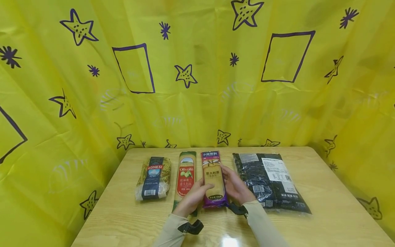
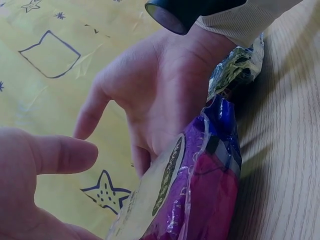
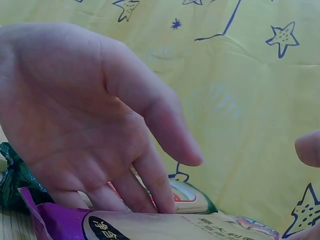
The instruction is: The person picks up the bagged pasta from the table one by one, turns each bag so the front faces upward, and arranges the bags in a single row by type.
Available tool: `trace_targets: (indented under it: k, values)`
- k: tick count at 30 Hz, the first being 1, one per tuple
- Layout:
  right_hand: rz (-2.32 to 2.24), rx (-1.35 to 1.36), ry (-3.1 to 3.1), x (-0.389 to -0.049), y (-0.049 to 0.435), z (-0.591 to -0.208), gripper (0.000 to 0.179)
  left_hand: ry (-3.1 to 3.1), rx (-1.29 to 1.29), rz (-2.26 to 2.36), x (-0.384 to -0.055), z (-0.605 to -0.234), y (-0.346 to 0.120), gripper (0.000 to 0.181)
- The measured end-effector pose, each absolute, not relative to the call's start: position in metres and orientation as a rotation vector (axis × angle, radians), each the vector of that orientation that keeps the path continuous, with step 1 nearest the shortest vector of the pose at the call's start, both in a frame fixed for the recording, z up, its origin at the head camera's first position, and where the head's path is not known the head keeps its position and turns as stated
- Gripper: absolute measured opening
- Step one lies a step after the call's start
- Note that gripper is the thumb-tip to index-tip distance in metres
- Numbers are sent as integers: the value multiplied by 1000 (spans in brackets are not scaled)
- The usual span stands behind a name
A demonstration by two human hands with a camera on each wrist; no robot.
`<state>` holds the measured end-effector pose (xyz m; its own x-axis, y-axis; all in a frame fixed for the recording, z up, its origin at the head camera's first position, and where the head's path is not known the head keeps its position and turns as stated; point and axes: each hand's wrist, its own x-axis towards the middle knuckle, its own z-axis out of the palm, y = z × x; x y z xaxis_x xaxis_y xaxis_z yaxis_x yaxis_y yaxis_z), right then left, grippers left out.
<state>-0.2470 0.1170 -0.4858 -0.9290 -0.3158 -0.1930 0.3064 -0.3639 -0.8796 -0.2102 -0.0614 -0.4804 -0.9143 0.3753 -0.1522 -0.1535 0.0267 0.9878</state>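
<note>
A purple-ended pack of spaghetti (image 1: 213,180) lies on the table between both hands. My left hand (image 1: 193,196) is at its left side, with the thumb above the pack's face in the head view. In the right wrist view, the left hand's (image 3: 75,105) fingers reach down along the pack's far side, fairly straight, and the thumb stands off it. My right hand (image 1: 237,187) flanks the right side. Its thumb is spread away from the pack in the left wrist view, and the right hand's (image 2: 160,95) fingertips are hidden behind the wrapper.
A green and red Olivoila spaghetti pack (image 1: 186,168) lies just left, partly under the left forearm. Farther left is an Agnesi pasta bag (image 1: 153,176). A large black plastic bag (image 1: 271,181) with white labels lies on the right. A yellow curtain (image 1: 197,103) hangs behind the table (image 1: 111,212).
</note>
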Motion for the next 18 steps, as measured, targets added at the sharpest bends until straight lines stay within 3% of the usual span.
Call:
trace_targets:
  k: [7,18]
  values:
    - [-2335,13,1459,-245,115,-486,72,1921,224,1945,-210,-479,-62,60]
    - [-2259,105,1615,-244,109,-483,58,1940,237,1907,-212,-481,-65,58]
